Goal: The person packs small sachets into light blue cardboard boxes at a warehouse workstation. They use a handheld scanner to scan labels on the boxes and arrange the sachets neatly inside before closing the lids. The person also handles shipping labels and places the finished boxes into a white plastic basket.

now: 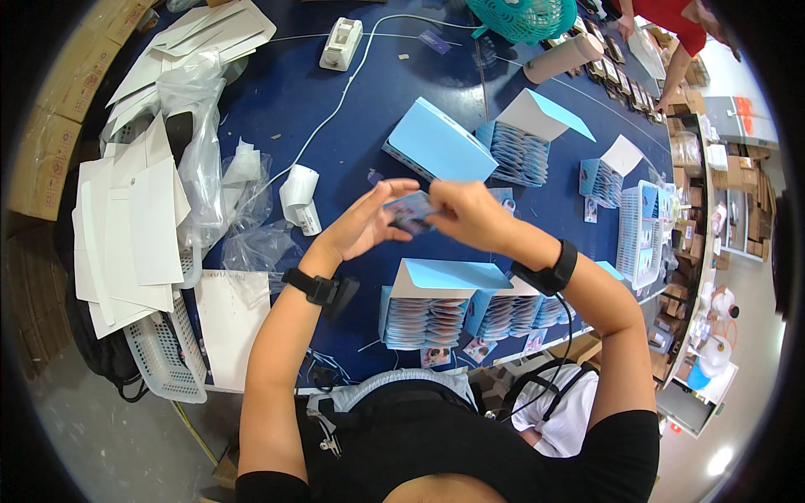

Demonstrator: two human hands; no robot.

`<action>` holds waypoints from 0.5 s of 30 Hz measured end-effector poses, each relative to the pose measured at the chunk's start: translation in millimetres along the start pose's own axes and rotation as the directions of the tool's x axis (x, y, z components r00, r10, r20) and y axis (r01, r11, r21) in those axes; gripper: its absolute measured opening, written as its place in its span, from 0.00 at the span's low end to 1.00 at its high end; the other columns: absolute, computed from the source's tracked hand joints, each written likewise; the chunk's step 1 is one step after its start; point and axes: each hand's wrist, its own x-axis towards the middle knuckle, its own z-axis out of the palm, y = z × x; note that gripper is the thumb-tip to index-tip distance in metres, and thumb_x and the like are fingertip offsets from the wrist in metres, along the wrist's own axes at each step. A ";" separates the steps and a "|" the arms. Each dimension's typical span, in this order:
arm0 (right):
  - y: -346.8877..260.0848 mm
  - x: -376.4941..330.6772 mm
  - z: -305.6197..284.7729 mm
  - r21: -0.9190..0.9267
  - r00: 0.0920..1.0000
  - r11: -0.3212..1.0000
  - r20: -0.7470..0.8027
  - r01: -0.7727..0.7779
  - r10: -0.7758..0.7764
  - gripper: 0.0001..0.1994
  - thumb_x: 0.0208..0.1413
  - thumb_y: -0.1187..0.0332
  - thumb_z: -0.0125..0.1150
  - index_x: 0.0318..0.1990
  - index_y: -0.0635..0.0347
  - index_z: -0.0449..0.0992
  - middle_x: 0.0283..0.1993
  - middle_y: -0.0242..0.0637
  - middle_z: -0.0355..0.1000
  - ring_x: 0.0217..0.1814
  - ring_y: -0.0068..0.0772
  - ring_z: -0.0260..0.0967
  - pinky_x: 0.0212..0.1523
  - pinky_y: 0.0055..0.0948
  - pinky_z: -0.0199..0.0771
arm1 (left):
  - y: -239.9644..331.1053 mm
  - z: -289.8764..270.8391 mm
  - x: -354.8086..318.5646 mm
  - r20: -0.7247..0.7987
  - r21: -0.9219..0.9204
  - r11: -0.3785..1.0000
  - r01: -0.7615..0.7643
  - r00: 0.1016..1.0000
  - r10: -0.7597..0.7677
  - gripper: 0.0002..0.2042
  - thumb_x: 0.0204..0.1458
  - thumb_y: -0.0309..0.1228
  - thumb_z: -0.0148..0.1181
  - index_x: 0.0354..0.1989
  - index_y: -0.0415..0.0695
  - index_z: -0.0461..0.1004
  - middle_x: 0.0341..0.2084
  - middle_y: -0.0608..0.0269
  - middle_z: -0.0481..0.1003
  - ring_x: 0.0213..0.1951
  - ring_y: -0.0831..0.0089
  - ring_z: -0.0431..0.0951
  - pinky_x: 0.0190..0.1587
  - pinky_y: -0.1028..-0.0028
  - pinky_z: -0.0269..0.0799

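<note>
1 flat item (410, 212) is hovering nearside of the closed blue box (439, 138), right hand (472, 215) pinching it, left hand (359, 221) curving loosely around it.

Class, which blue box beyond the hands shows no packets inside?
The leftmost box: plain blue covers its top, while packets show in both boxes to its right.

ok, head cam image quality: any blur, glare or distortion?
Head view: small printed item between the hands motion-blurred, closed light-blue box beyond clearly crisper; head view: bright glare spot on the floor, lower right; head view: fisheye bend in the edges of the blue table, corners black.
</note>
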 end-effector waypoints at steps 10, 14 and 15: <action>35.0 -5.8 7.6 -0.648 0.986 0.749 -0.163 -0.142 0.047 0.09 0.43 0.78 0.54 0.32 0.63 0.62 0.25 0.43 0.67 0.26 0.44 0.70 0.25 0.35 0.71 | -12.7 -14.3 45.9 -0.234 0.961 0.265 0.074 0.728 0.645 0.24 0.46 0.20 0.49 0.54 0.50 0.64 0.56 0.46 0.55 0.56 0.51 0.57 0.57 0.63 0.56; 23.7 -2.9 16.8 -0.689 0.990 0.724 -0.128 -0.048 -0.057 0.07 0.43 0.76 0.55 0.30 0.61 0.63 0.23 0.40 0.66 0.25 0.37 0.71 0.22 0.29 0.72 | -18.3 -17.4 55.4 -0.252 0.965 0.206 0.161 0.780 0.573 0.24 0.46 0.20 0.49 0.56 0.48 0.64 0.61 0.44 0.49 0.60 0.47 0.51 0.60 0.59 0.51; 20.7 -3.5 15.9 -0.684 0.987 0.729 -0.137 -0.033 -0.083 0.07 0.43 0.76 0.55 0.30 0.61 0.64 0.23 0.39 0.66 0.24 0.37 0.71 0.22 0.28 0.72 | -18.0 -17.2 55.8 -0.252 0.966 0.198 0.167 0.784 0.568 0.24 0.46 0.20 0.49 0.56 0.47 0.63 0.61 0.44 0.48 0.60 0.46 0.50 0.60 0.59 0.51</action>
